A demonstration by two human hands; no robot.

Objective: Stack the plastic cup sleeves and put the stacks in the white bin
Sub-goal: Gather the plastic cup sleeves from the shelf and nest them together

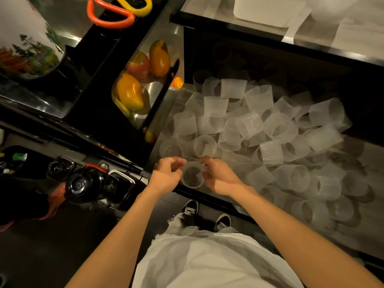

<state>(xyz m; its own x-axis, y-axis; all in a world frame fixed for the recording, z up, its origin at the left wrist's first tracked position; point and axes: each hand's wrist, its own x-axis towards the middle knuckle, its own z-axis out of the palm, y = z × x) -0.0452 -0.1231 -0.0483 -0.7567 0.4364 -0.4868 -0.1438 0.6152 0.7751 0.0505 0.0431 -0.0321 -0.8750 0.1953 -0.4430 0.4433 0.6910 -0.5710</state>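
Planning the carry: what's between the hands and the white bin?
Head view: a pile of loose sleeves lies between the white bin and the left hand and right hand, which hold one sleeve.

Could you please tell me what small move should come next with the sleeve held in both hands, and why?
Probably keep the held sleeve in the left hand and send the right hand to the nearest loose sleeve to nest it: seemingly only one sleeve is held, and the white bin sits across the table.
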